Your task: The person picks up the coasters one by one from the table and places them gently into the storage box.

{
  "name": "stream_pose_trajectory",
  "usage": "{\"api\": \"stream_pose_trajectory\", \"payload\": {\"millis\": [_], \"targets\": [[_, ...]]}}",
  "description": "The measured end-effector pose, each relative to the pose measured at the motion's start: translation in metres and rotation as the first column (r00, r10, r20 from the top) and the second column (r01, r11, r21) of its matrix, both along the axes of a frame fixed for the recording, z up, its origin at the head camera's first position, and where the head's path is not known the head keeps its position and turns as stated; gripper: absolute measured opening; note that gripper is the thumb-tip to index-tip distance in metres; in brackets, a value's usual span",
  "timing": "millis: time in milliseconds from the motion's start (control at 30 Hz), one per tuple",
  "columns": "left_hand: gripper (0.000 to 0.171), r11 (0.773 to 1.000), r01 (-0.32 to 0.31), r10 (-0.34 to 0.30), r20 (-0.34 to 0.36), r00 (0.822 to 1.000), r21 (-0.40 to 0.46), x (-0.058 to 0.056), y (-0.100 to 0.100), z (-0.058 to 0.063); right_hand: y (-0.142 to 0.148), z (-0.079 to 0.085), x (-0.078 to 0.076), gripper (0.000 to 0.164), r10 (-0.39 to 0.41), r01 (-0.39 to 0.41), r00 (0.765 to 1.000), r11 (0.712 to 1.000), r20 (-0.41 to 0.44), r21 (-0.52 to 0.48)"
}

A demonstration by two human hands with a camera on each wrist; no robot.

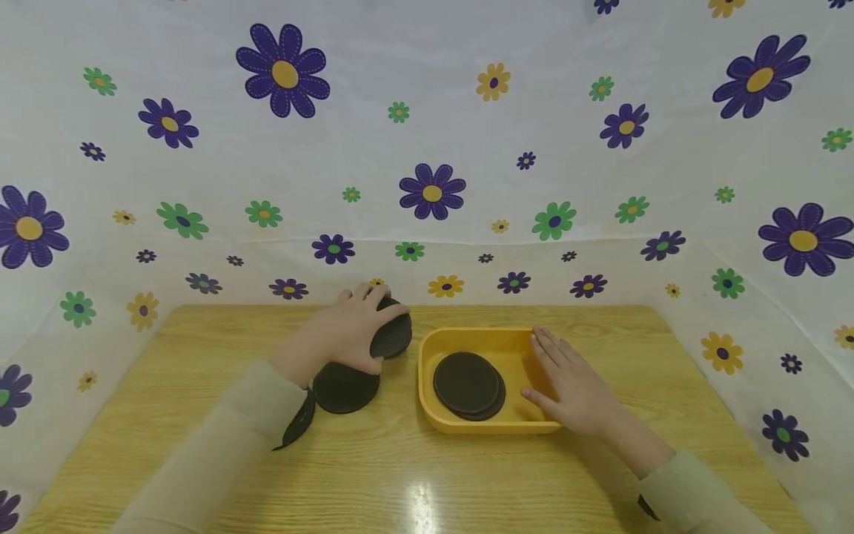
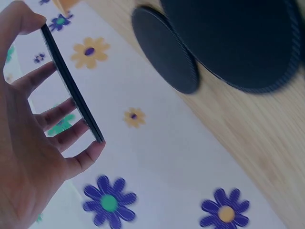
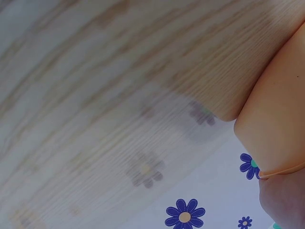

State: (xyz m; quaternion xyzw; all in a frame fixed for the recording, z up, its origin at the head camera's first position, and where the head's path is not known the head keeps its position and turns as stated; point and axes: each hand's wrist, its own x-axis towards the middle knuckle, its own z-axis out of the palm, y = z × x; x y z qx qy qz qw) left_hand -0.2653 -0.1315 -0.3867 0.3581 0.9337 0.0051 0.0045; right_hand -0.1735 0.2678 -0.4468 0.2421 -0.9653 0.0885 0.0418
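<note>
My left hand [image 1: 343, 334] holds a round black coaster [image 1: 392, 337] by its edges, above the table just left of a yellow bin [image 1: 490, 428]. In the left wrist view the coaster [image 2: 71, 86] is edge-on between thumb and fingertips; whether it is a single one I cannot tell. Below that hand, a black coaster [image 1: 346, 389] lies on the table, with another dark piece [image 1: 298, 421] beside it, partly hidden by the sleeve. Two overlapping black coasters [image 1: 467, 383] lie in the bin's left part. My right hand [image 1: 577, 386] rests on the bin's right side, fingers straight, thumb over the inside.
The wooden table [image 1: 414, 475] is bordered at the back and sides by a white cloth [image 1: 373, 156] with printed flowers. A small dark object [image 1: 647, 508] shows under the right sleeve. In the right wrist view, the bin's outer wall [image 3: 281, 105] is close.
</note>
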Motion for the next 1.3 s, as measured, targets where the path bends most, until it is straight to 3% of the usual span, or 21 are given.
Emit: {"api": "stream_pose_trajectory", "payload": {"millis": [367,700,1300], "targets": [[0.094,0.993,0.110,-0.112,-0.030,0.993,-0.045,0.007,0.052,0.005,0.001,0.000,0.000,0.086,0.002,-0.002,1.000,1.000,-0.008,0.005],[0.090,0.981,0.192,-0.192,-0.002,0.981,-0.006,0.015,0.086,-0.009,-0.001,0.000,0.001,0.086,-0.008,0.008,1.000,1.000,0.001,-0.005],[0.090,0.964,0.247,-0.250,-0.019,0.968,-0.103,0.034,0.123,-0.031,0.000,0.000,0.000,0.087,-0.014,0.014,1.000,1.000,0.003,0.004]]}}
